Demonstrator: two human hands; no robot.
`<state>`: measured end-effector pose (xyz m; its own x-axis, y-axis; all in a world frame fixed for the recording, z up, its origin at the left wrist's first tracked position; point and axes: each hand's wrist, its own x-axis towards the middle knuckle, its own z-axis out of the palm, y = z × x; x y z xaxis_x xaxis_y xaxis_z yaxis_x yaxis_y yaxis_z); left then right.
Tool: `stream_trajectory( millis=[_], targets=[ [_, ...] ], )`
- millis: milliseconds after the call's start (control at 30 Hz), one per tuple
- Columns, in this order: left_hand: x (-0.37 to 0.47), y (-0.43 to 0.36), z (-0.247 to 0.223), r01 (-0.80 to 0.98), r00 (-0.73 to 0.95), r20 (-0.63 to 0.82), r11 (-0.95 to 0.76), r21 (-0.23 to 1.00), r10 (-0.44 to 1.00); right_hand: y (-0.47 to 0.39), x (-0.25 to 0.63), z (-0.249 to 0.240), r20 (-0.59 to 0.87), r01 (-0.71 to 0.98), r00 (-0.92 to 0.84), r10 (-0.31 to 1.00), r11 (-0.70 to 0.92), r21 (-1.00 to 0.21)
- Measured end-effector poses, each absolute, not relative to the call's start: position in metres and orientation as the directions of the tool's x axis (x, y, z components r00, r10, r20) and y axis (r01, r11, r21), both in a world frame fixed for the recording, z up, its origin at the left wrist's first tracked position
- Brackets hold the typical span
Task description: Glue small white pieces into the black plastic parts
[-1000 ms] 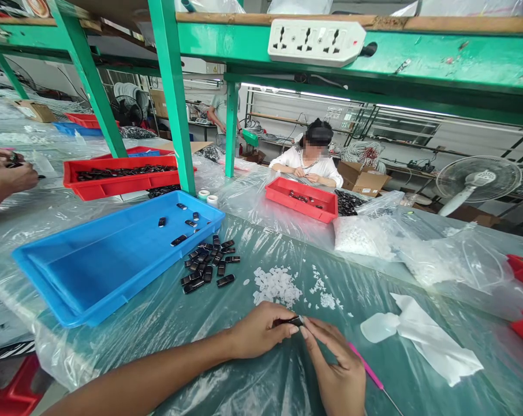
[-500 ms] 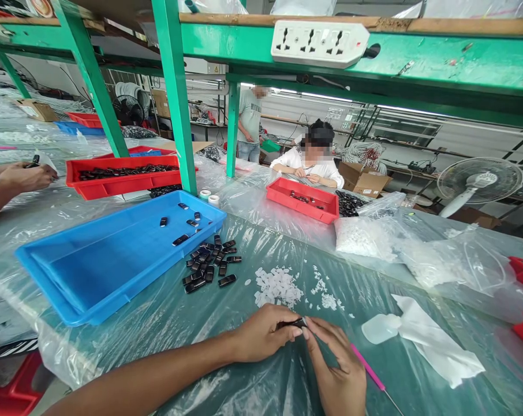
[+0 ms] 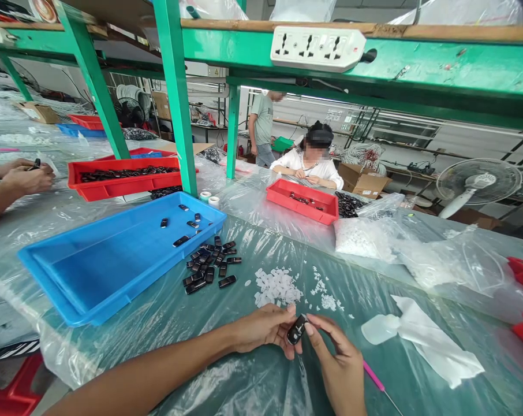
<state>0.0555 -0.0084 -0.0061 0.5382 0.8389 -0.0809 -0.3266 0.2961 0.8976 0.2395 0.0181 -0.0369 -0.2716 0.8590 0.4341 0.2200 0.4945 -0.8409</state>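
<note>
A small black glossy casing (image 3: 297,329), shaped like a key fob, is held over the table between my two hands. My right hand (image 3: 337,361) pinches its right end between thumb and forefinger. The fingers of my left hand (image 3: 265,329) curl against its left side and underside. Just beyond my hands lies a heap of small white pieces (image 3: 276,287), with a scatter of smaller white bits (image 3: 328,301) beside it. To the right of my right hand is a pink-handled tool (image 3: 374,375) with a thin metal shaft, its handle partly hidden by the hand.
A blue tray (image 3: 114,248) holds several black casings; more are piled (image 3: 209,263) beside it. A translucent bottle (image 3: 379,329) and white cloth (image 3: 439,346) lie right. Red trays (image 3: 302,211), a green post (image 3: 175,104) and bags of white pieces (image 3: 365,237) stand farther back. Co-workers sit nearby.
The casing has turned in my fingers, from lying edge-on to showing its broad black face. My left fingers have opened around it. A person in the background has moved right.
</note>
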Motion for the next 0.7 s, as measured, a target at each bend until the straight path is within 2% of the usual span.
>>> stream_trajectory(
  millis=[167, 367, 533, 700],
  targets=[
    [0.055, -0.008, -0.007, -0.230, 0.500, -0.069, 0.209, 0.950, 0.863, 0.015, 0.239, -0.038, 0.486, 0.275, -0.311, 0.817, 0.567, -0.777],
    [0.058, -0.010, -0.009, -0.227, 0.457, -0.064, 0.186, 0.956, 0.887, 0.018, 0.244, -0.050, 0.534, 0.372, -0.375, 0.758, 0.651, -0.662],
    [0.055, -0.004, -0.017, -0.073, 0.463, -0.120, 0.172, 0.982, 0.878, 0.024, 0.250, -0.052, 0.376, 0.435, -0.411, 0.830, 0.541, -0.719],
    [0.042, 0.006, 0.001, -0.087, 0.345, -0.085, 0.123, 0.989, 0.935, 0.027, 0.256, -0.048, 0.219, 0.431, -0.415, 0.883, 0.403, -0.807]
  ],
)
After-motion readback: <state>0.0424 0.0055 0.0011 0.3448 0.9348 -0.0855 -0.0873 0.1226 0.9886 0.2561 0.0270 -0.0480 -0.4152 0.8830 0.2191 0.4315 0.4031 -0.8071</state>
